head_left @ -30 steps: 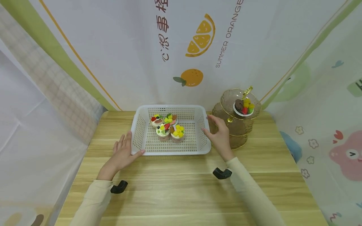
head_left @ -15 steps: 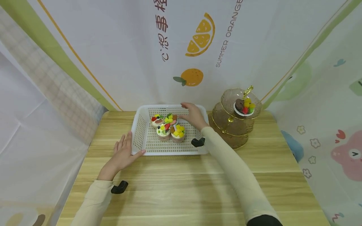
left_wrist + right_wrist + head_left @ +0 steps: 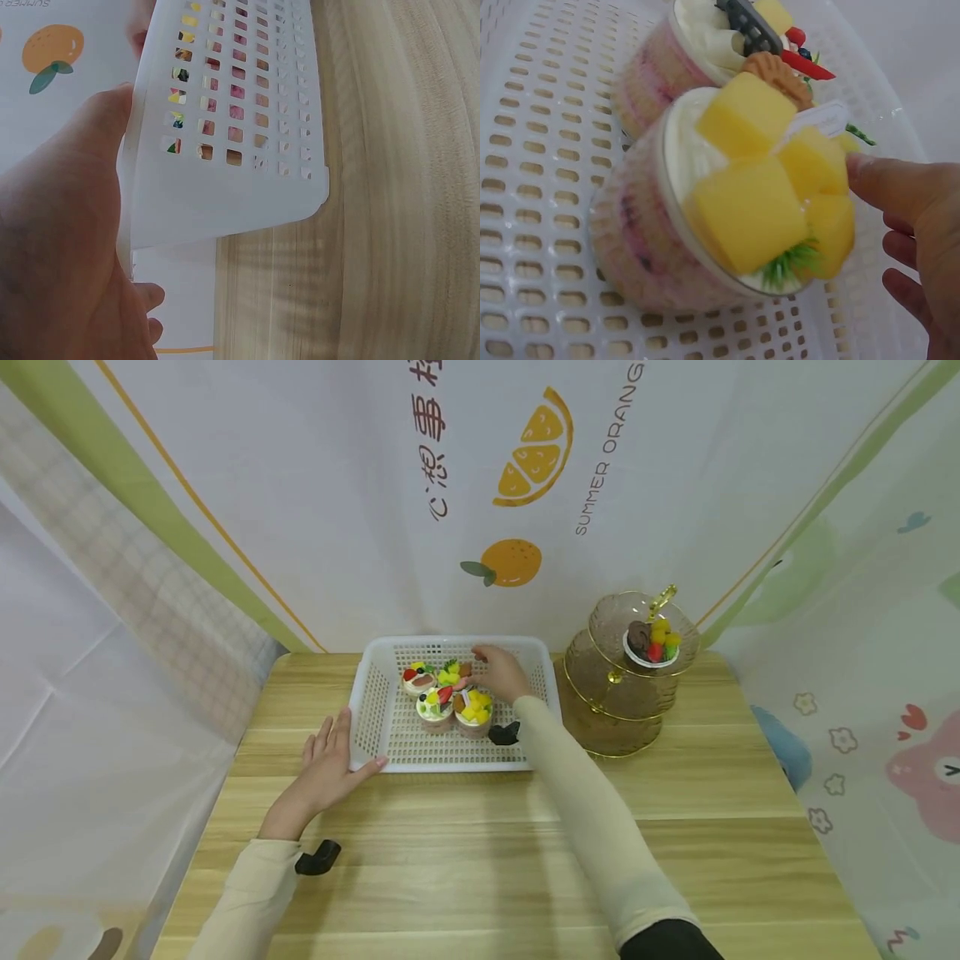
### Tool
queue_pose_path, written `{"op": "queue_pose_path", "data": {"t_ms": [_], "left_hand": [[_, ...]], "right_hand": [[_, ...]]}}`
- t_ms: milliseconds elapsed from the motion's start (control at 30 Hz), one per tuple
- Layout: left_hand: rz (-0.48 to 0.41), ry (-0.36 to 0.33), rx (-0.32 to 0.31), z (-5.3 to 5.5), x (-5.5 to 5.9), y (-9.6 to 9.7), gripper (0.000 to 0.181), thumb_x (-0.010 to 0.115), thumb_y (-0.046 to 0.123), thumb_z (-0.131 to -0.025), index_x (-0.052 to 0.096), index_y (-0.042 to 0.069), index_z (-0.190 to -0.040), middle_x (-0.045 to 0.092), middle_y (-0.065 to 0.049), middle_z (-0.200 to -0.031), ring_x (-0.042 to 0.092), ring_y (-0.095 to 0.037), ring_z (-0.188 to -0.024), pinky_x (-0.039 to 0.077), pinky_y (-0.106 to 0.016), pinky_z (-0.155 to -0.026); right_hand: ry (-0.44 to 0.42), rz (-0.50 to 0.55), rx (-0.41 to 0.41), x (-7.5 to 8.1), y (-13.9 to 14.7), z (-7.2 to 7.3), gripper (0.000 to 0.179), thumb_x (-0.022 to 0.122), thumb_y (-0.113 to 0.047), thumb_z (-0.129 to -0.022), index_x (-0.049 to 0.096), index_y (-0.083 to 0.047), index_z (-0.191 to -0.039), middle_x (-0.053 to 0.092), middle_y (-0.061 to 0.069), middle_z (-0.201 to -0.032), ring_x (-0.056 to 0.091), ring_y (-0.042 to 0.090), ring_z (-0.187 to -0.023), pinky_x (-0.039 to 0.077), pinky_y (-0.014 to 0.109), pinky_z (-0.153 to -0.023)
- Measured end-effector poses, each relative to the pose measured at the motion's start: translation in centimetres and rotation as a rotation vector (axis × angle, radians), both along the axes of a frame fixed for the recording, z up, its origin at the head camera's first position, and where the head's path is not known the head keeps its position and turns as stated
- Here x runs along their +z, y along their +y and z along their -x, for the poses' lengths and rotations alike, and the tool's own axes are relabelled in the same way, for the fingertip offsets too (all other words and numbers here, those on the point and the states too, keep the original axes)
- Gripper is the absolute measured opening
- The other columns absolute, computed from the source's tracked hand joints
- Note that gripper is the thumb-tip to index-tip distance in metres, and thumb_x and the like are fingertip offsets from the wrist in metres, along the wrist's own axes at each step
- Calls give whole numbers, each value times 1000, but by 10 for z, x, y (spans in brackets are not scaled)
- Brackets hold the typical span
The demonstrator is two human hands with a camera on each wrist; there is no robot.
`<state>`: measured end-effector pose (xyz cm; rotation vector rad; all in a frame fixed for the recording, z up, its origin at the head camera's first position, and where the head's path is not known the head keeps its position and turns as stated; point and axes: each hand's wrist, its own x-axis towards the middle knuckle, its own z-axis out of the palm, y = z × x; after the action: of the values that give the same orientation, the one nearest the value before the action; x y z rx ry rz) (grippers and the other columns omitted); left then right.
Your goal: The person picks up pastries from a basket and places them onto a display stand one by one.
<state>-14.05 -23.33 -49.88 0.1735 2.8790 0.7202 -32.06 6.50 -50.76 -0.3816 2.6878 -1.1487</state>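
Basket (image 3: 450,767): white plastic full of small holes, in the middle of the frame, its long axis running left to right on the wooden surface (image 3: 450,877).
Rear right cup (image 3: 450,675): one of four dessert cups grouped in the basket, topped with yellow and green bits. It is round, so we find no long axis to line up with.
Right grip (image 3: 501,675): just right of the rear right cup, thumb and fingers parted in a moderate curve. We see nothing held; whether a fingertip touches the topping we cannot tell.
Cup from grip: left of the right grip in the frame, which is much nearer than the left grip (image 3: 326,772). We judge this sideways closeness to be what matters most.
Left grip: spread wide at the basket's lower left corner, fingers along the outside, thumb on the rim, no cup in it.
Front right cup (image 3: 742,214): heaped with yellow cubes, large in the right wrist view, just below the rear right cup in the head view, so we see little room on that side.
Other two cups: front left (image 3: 435,710) and rear left (image 3: 417,679), both with red and green toppings.
Stand (image 3: 618,739): see-through tiers with gold rims, right of the basket; a brown-topped cup (image 3: 651,647) sits on top.
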Motion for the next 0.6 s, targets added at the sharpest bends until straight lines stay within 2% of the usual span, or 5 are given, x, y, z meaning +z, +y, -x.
{"op": "queue_pose_path", "data": {"t_ms": [300, 600], "left_hand": [[-12, -6, 4, 0, 1, 1, 111, 54, 62, -93, -13, 0, -156, 3, -30, -164, -5, -50, -151, -4, -70, -116], [-12, -4, 3, 0, -1, 0, 110, 54, 61, -93, -12, -1, -156, 2, -30, -164, -5, -50, -151, -3, -71, -116]], "right_hand": [[-105, -22, -19, -19, -2, 13, 71, 78, -33, -85, 47, -16, -147, 56, 6, -146, 52, 23, -136, 44, 41, -112], [-126, -45, -16, -27, -7, 15, 66, 77, -32, -87, 51, -12, -144, 61, 7, -139, 55, 26, -131, 45, 42, -111]]}}
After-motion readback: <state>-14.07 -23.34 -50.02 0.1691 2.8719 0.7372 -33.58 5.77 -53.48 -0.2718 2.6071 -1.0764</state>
